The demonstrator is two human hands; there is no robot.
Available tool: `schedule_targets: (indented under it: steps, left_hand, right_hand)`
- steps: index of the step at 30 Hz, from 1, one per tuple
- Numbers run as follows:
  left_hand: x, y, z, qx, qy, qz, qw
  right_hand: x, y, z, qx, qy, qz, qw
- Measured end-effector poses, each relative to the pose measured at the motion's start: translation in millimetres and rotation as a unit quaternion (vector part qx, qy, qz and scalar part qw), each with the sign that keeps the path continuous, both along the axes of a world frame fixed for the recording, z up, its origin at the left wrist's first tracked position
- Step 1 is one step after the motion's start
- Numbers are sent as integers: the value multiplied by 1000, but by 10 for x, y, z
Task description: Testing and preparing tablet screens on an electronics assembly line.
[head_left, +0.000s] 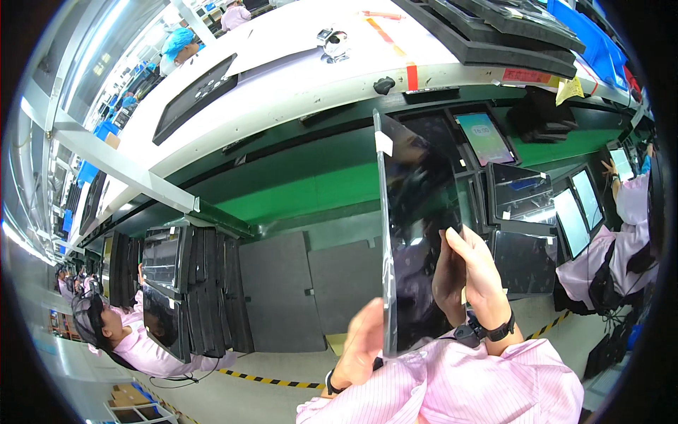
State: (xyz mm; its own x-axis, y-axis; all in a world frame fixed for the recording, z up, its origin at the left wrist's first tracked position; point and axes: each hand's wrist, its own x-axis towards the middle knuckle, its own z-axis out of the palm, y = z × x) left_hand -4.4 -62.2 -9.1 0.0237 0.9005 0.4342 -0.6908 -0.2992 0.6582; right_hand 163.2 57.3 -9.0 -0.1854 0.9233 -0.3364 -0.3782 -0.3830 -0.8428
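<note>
A large dark tablet [417, 212] stands tilted up on edge in front of me, its glossy black screen turned to the right. A small white tag shows on its upper left edge. My right hand [482, 272] is closed on its right side, thumb up; the hand's reflection shows in the glass. Against the lower left edge, my left hand [361, 343] holds it; this hand is a little blurred, and some of its fingers are hidden by the edge. Beyond the held tablet, a lit tablet [484, 138] with a clock on its screen lies on a green surface.
Dark tablets [524, 261] in black foam trays lie to the right. Grey foam boards [282, 297] and upright stacked trays [205, 297] stand at left. A white shelf [296, 92] runs above the green bench [318, 187]. Co-workers sit at left [127, 339] and right [607, 261].
</note>
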Motion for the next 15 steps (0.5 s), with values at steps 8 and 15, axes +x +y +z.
schedule_targets:
  steps: [8, 15]
  left_hand:
    - [-146, -83, -65, -66, -66, -52, 994]
    - [-197, -76, -164, -24, -103, -94, 990]
  right_hand:
    - [3, -78, 281, 102, -35, -94, 990]
    - [6, -62, 314, 110, 1, -99, 989]
